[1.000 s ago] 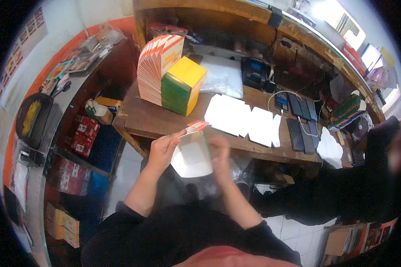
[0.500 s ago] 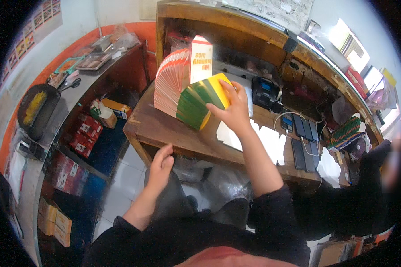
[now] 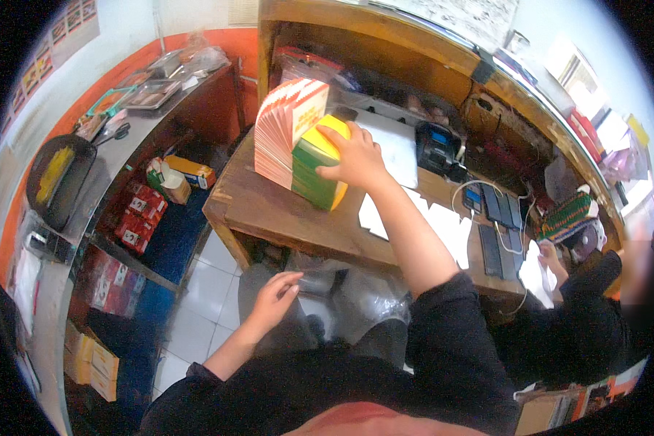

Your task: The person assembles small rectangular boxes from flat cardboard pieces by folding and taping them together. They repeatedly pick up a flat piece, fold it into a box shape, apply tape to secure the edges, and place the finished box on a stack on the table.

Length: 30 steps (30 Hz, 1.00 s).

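White floor tiles point(image 3: 200, 299) show beside the brown wooden table point(image 3: 265, 212). Nearest, the left hand point(image 3: 275, 296) hangs empty before its front edge, fingers loosely curled, well apart from the right hand point(image 3: 360, 161). White flat cut-out card point(image 3: 454, 231) lies partly under the right forearm. Beyond, the right hand rests on the green-and-yellow block-shaped card stack point(image 3: 311, 178), fingers over its yellow top; whether it grips, I cannot tell. Alongside stands a fanned red-and-white card stack point(image 3: 275, 142).

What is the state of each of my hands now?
Left hand: loosely open, holding nothing.
Right hand: spread over the green-and-yellow stack; whether it grips cannot be told.
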Tool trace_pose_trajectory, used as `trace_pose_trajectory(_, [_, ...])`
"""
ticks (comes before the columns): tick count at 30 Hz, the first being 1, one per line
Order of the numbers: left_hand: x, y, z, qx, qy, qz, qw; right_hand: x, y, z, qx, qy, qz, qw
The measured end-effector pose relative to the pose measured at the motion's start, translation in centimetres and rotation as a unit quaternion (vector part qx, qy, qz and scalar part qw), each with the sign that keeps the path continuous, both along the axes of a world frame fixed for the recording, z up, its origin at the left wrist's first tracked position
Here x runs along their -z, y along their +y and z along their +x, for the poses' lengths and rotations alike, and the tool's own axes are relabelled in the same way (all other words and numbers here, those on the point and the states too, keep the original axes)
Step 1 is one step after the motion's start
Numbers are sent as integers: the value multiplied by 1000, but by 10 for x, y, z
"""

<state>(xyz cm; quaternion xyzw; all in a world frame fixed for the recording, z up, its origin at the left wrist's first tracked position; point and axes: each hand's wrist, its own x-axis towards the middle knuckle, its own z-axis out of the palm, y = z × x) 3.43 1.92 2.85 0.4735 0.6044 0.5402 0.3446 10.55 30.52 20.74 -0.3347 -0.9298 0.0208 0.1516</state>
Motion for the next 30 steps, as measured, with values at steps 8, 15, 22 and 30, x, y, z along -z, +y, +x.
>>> trace_pose_trajectory(8, [-6, 1, 10, 64, 21, 14, 998, 70, 31, 99, 33, 164, -85, 982])
trace_pose_trajectory(15, [9, -10, 12, 66, -5, -42, 997, 112, 14, 188, 40, -106, -157, 981])
trace_pose_trajectory(22, [-17, 10, 32, 100, 18, 5, 995, 102, 13, 184, 82, -86, -91, 989])
trace_pose_trajectory(30, [-6, 8, 28, 88, 65, 12, 994, 48, -41, 190, 120, 257, 167, 944])
